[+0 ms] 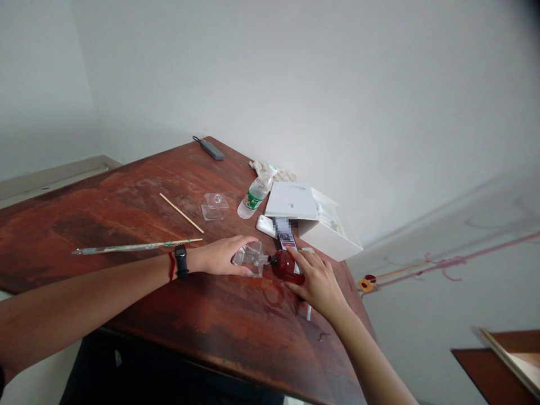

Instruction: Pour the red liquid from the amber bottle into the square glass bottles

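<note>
In my left hand (pixel 223 256) is a small clear square bottle (pixel 253 264), its neck pointing right. My fingers and thumb wrap its base end. My right hand (pixel 314 275) grips a round amber bottle (pixel 283 268) from the right side. Its dark neck end (pixel 273 260) points left and meets the mouth of the clear bottle, or lies very close to it; I cannot tell whether they touch. Whether liquid passes between them is too small to make out. Just behind the amber bottle lies a phone (pixel 287 239) with its screen lit.
Behind my hands stand a plastic bottle with a green label (pixel 254 197), a clear plastic piece (pixel 214 207) and a white box (pixel 291 199). A white case (pixel 266 226) lies near the phone. Chopsticks (pixel 181 212), one wrapped (pixel 135 247), lie left on the wooden table (pixel 202 315).
</note>
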`<state>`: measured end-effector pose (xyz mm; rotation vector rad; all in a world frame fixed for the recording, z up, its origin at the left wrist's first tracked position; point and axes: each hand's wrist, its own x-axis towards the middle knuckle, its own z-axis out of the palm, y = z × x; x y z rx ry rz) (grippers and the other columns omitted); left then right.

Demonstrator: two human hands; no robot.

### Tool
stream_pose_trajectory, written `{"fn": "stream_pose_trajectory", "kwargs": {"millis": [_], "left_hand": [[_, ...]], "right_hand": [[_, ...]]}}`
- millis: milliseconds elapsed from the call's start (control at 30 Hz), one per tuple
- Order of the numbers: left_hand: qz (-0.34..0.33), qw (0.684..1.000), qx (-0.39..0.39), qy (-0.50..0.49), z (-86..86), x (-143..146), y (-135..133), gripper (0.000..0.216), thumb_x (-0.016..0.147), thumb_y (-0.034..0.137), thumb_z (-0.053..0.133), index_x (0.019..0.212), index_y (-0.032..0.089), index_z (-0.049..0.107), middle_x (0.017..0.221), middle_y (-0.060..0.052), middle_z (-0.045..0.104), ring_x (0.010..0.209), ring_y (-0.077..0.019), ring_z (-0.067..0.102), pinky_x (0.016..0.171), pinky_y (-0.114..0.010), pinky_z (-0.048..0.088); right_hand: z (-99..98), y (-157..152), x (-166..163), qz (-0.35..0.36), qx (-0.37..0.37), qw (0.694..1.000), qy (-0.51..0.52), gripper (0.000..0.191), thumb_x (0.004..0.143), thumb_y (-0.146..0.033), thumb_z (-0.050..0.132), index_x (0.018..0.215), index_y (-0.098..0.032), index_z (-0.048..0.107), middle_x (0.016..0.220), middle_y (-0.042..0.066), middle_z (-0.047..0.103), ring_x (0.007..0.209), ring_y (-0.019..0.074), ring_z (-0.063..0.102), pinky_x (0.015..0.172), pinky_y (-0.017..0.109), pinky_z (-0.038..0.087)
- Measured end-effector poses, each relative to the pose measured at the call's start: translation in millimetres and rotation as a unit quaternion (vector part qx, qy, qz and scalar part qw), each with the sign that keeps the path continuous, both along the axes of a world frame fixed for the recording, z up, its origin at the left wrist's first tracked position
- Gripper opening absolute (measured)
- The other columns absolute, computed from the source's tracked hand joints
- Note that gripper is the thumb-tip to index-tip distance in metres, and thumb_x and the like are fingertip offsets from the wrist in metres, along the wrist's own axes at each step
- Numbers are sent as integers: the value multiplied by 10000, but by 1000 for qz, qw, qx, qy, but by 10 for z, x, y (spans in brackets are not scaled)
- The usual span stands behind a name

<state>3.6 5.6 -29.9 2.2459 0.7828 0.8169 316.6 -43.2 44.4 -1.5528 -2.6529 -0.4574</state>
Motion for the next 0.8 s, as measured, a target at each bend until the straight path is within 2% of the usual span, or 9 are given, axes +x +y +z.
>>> {"fn": "stream_pose_trajectory", "kwargs": {"millis": [800], "left_hand": [[5,1000,-1,7,-6,-4,-3,825,914,506,813,1569,185,426,1556,-201,572,1415,-362,589,1200,-492,445]], "right_hand": [[7,-8,-9,-4,1,1000,-2,765,860,-375,852,1546,-239,543,1441,170,688,1254,372,676,979,512,536]]}}
